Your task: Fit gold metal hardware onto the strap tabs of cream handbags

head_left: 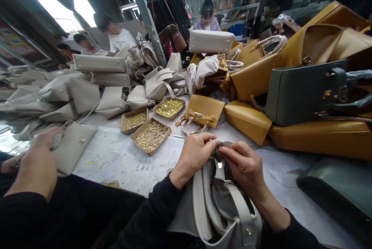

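An off-white handbag [244, 210] stands open in front of me, its grey lining showing. Above its opening, my left hand [193, 154] is closed with thumb and fingertips pinched at the upper end of a pale strap [220, 169] bearing shiny metal hardware. Pressed in from the other side, my right hand [245, 163] is closed at the same spot, its fingertips almost touching the left ones. The small part between the fingertips is mostly hidden. Just beyond my hands lies a small mustard bag [205, 109] with wrapped handles.
Three cardboard trays of small gold fittings, one a front tray [151, 136], sit ahead to the left. A co-worker's hand [43, 156] at left touches a flat beige bag piece [71, 150]. Beige bags [110, 102] pile up behind; mustard bags [255, 74] and a dark green bag [296, 94] crowd the right.
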`<move>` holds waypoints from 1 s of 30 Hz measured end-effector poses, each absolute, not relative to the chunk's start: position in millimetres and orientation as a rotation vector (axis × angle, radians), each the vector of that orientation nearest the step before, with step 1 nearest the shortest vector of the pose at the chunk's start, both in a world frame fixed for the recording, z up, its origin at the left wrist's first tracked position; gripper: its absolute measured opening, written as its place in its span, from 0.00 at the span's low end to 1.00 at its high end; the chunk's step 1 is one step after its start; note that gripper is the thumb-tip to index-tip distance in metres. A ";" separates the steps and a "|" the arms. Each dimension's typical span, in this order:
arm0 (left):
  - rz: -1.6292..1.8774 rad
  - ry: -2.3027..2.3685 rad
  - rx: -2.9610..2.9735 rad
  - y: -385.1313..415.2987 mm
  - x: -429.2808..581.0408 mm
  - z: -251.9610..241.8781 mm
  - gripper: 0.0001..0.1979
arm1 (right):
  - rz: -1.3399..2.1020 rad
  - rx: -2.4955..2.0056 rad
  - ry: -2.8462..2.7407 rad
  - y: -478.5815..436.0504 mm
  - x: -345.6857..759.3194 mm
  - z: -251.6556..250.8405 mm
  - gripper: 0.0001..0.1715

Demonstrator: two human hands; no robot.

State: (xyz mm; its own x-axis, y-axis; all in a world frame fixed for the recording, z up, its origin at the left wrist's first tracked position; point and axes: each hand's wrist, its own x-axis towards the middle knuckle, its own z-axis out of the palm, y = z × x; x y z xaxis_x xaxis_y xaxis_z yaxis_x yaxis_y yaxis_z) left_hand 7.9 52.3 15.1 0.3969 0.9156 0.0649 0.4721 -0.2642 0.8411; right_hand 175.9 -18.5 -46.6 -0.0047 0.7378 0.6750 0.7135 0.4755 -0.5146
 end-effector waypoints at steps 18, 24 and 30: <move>0.754 1.181 1.852 53.5 7.3 12.5 0.06 | 0.035 -1.244 -1.733 -14.8 176.2 -42.2 0.06; 0.748 1.158 1.838 52.5 7.1 10.3 0.06 | 0.120 -1.226 -1.683 -13.2 177.3 -45.3 0.06; 0.745 1.161 1.847 51.7 7.6 11.9 0.06 | 0.250 -1.239 -1.632 -11.9 178.6 -46.0 0.06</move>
